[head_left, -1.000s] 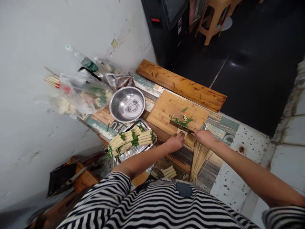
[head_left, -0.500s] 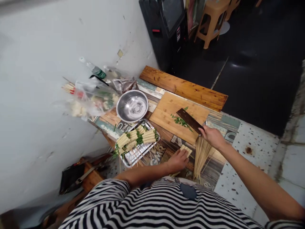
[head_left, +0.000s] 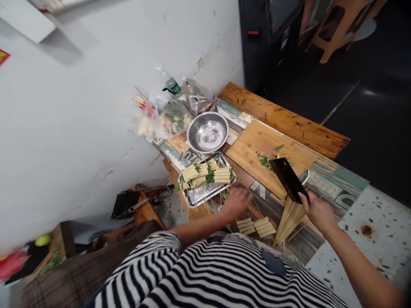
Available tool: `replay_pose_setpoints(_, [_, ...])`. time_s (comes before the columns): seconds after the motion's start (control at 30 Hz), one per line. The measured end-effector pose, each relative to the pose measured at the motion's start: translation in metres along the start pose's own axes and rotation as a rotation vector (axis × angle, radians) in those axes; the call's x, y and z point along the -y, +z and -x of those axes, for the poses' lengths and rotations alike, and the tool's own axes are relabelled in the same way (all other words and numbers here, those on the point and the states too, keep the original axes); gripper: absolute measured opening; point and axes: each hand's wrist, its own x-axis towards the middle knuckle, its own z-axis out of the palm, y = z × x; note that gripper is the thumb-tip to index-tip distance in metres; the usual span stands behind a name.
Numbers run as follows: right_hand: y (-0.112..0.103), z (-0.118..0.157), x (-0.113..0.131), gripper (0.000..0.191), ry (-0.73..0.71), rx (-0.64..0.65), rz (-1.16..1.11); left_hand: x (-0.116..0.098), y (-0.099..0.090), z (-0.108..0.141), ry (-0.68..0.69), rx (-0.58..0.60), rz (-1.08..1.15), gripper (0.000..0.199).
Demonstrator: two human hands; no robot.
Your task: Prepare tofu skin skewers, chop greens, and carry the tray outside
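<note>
Glossy metal bowl [head_left: 205, 132]; smooth wooden board [head_left: 250, 147]; knife blade [head_left: 288, 177] probably metal.

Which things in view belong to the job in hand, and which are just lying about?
Looks part of the job:
- cleaver, in the right hand
- cutting board
- greens on it
- pale rolls
- skewer bundle
- metal tray of skewered rolls

Probably just lying about:
- bottle
- black bag
- stool
</note>
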Motion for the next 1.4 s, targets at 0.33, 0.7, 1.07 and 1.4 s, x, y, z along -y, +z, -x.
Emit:
replay_pose_setpoints(0.33, [-0.010, -0.008, 0.019, 0.038, -0.005, 0.017, -0.010, 0.103, -0.038, -0.022, -0.326, 0.123, -0.009, 0.066])
replay_pose_setpoints(0.7, [-0.016, -0.047, 0.046, 0.043, -0.107, 0.237, -0.018, 0.075, -0.091, -0.045, -0.351, -0.002, 0.193, 0.078])
replay_pose_setpoints(1.07, [-0.047, -0.059, 0.028, 0.044, 0.016, 0.176, 0.092, 0.006, -0.025, -0.146, -0.330, -0.049, 0.291, 0.064])
replay_pose_setpoints(1.4, [-0.047, -0.040, 0.035, 0.042, -0.088, 0.243, 0.138, 0.012, -0.005, -0.149, -0.336, -0.091, 0.363, 0.057])
